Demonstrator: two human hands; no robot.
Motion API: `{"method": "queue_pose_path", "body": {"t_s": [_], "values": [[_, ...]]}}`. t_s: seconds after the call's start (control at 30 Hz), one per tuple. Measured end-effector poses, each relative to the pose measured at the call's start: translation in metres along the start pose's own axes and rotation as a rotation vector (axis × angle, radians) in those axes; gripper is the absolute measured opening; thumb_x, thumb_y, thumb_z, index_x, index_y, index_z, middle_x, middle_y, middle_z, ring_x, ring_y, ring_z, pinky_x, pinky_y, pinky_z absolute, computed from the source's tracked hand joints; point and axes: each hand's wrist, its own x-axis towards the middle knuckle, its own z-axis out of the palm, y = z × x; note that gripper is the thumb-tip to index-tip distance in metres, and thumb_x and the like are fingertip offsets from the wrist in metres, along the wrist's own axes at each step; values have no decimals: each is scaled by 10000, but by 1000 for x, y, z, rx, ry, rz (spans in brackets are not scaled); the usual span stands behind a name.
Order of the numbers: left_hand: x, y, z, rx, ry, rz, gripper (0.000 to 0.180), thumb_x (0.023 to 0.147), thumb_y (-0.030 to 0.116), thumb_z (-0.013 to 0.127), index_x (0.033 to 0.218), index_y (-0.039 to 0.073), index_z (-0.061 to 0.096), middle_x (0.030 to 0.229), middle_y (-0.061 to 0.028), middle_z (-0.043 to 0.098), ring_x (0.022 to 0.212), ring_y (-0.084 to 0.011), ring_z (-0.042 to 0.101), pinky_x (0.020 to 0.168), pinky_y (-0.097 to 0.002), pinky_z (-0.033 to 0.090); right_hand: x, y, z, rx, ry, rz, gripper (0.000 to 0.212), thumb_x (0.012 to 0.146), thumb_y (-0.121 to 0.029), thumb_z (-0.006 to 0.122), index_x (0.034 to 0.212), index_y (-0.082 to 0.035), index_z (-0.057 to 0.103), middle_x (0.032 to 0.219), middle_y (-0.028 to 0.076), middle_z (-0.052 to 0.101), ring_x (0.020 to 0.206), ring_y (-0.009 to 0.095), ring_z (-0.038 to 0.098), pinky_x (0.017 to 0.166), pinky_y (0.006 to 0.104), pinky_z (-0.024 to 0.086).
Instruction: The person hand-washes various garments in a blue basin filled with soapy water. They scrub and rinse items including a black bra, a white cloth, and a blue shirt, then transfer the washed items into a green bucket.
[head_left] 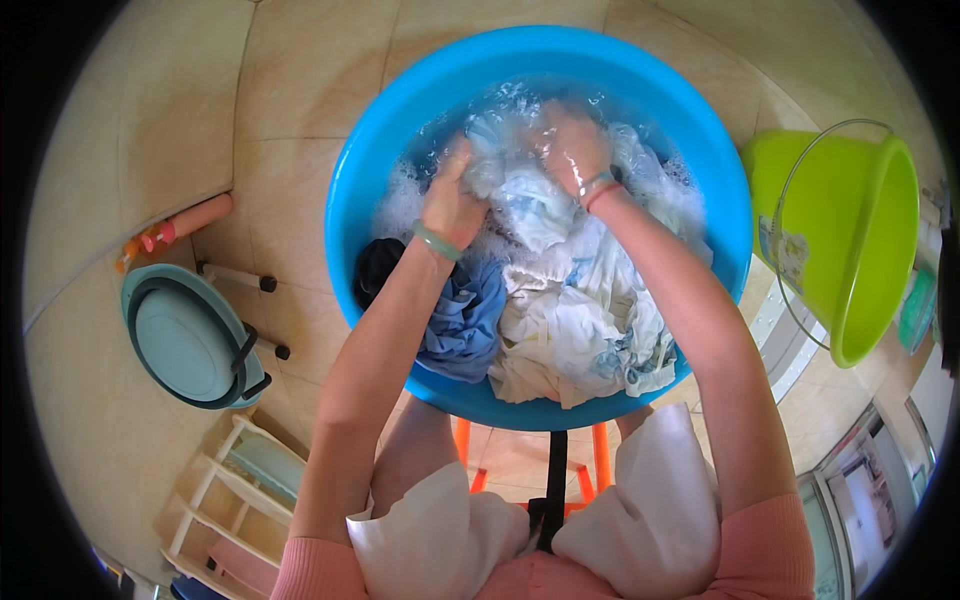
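A big round blue tub (pixel 345 190) holds foamy water and wet laundry. In its far half, my left hand (pixel 453 208), with a green bangle at the wrist, closes on a soaked white cloth (pixel 535 205). My right hand (pixel 576 152) grips the same white cloth from the far right, fingers curled and partly hidden by splashing water. More pale garments (pixel 570 330) are heaped in the near part of the tub, some with blue patches. Beside them lie a blue garment (pixel 465 325) and a dark one (pixel 378 268), nearer my left forearm.
A lime-green bucket (pixel 840 235) with a wire handle stands close on the right. Grey-green basins (pixel 185 335) lean at the left wall below orange and pink bottles (pixel 185 225). A cream rack (pixel 215 490) is at lower left, and an orange stool (pixel 600 465) shows beneath the tub.
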Motion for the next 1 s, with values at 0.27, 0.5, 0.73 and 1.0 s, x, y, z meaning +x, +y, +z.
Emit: {"method": "queue_pose_path", "body": {"t_s": [0.27, 0.5, 0.73, 1.0], "values": [[-48, 28, 79, -132, -99, -87, 473, 948, 511, 530, 1282, 178, 497, 1164, -106, 555, 901, -231, 588, 719, -359, 514, -89, -140, -51, 158, 37, -581, 153, 730, -159, 674, 864, -135, 605, 873, 35, 540, 782, 182, 593, 603, 296, 500], [-16, 18, 56, -457, -901, -402, 493, 910, 622, 475, 1009, 155, 599, 793, -18, 530, 633, -154, 442, 502, -302, 311, -69, -181, -61, 85, 220, -656, 156, 695, -215, 696, 700, -140, 559, 856, 12, 500, 700, 130, 541, 466, 238, 433], [-48, 14, 62, -343, -286, -190, 345, 948, 439, 493, 1029, 117, 589, 919, -42, 592, 818, -195, 545, 687, -360, 423, -42, -156, -68, 274, 295, -559, 159, 667, -159, 722, 671, -116, 568, 735, 18, 527, 554, 168, 597, 454, 298, 460], [-87, 28, 90, 212, 110, 165, 343, 976, 336, 536, 1209, 84, 516, 1127, -53, 604, 1075, -212, 588, 938, -394, 467, -18, -45, -76, -11, 335, -171, 161, 805, -217, 709, 776, -70, 651, 762, 91, 603, 632, 273, 605, 529, 367, 477]]}}
